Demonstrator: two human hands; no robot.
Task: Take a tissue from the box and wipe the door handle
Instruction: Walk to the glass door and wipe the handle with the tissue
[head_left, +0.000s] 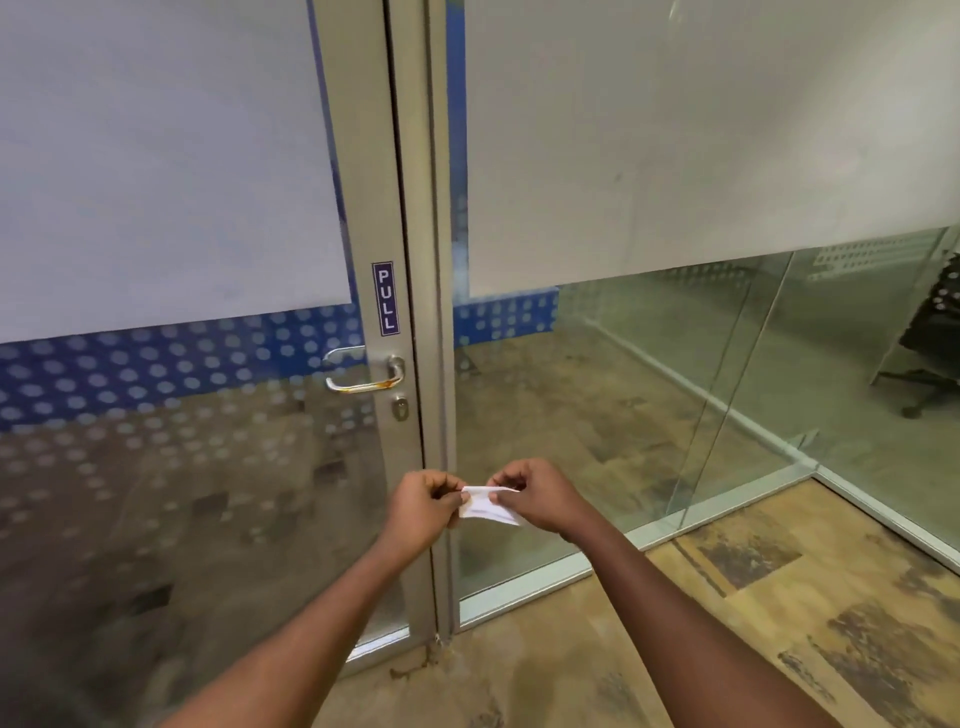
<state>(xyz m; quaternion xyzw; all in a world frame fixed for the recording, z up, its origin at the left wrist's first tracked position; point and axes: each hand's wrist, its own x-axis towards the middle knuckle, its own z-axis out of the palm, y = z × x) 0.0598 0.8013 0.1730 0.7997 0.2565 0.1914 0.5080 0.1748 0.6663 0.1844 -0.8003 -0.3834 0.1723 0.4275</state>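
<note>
Both our hands raised together in front of us, pinching

Our two bare forearms reach forward from the lower edge of the view and converge toward the middle. Our left hand (422, 506) is curled, knuckles up, thumb and fingertips closed in a pinch pointing right. Our right hand (537, 499) mirrors it, fingers bent and thumb pressed against them, pointing left. The two hands sit at the same height, close beside each other, fingertips nearly meeting, wrists straight.
</note>
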